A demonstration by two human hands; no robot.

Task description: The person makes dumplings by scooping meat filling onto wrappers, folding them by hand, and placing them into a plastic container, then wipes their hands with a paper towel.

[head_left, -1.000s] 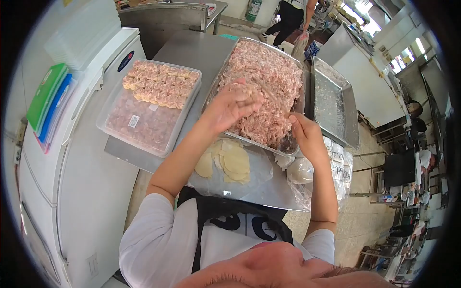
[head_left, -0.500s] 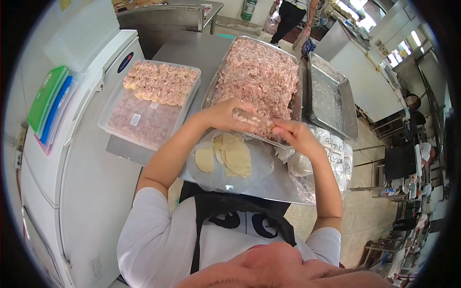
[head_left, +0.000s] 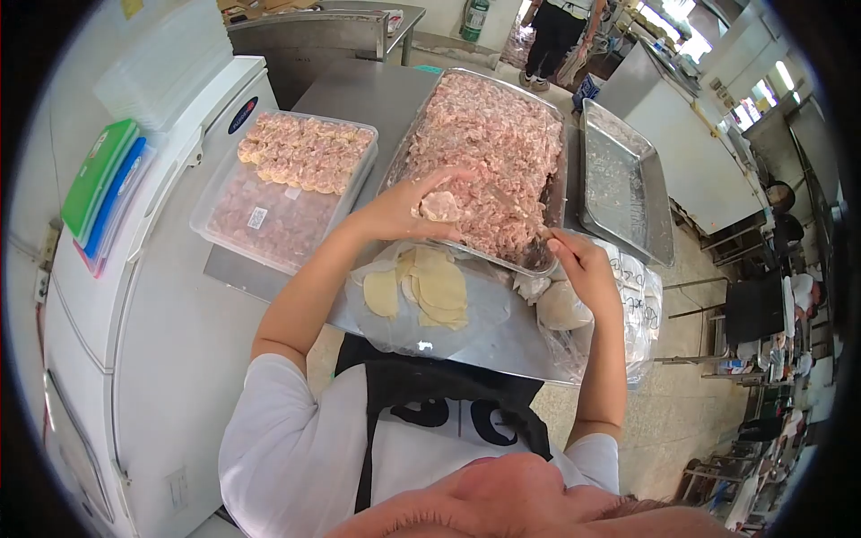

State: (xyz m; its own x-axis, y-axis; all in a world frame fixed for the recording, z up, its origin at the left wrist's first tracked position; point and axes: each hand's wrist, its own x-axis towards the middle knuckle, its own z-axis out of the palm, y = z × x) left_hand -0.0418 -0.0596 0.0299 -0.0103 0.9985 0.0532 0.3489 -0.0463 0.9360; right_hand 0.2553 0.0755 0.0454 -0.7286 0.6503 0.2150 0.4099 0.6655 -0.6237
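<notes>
My left hand is curled around a meat-topped dumpling, above the near left edge of a deep metal tray. Ground meat fills that tray. At its near right corner, my right hand grips the handle of a flat spreader; its blade is down in the meat and hard to make out. Just below my left hand, round pale dough wrappers lie overlapped on a clear plastic sheet. Beside my right forearm are plastic-wrapped white packs with black writing.
Left on the metal table stands a plastic box with rows of filled dumplings. An emptied-looking metal tray is at the right. A white freezer borders the left side. A person stands at the back.
The spreader has moved right, away from my left hand, and down into the meat. My left hand has shifted slightly left and turned, showing the meat-topped dumpling. The person behind has shifted.
</notes>
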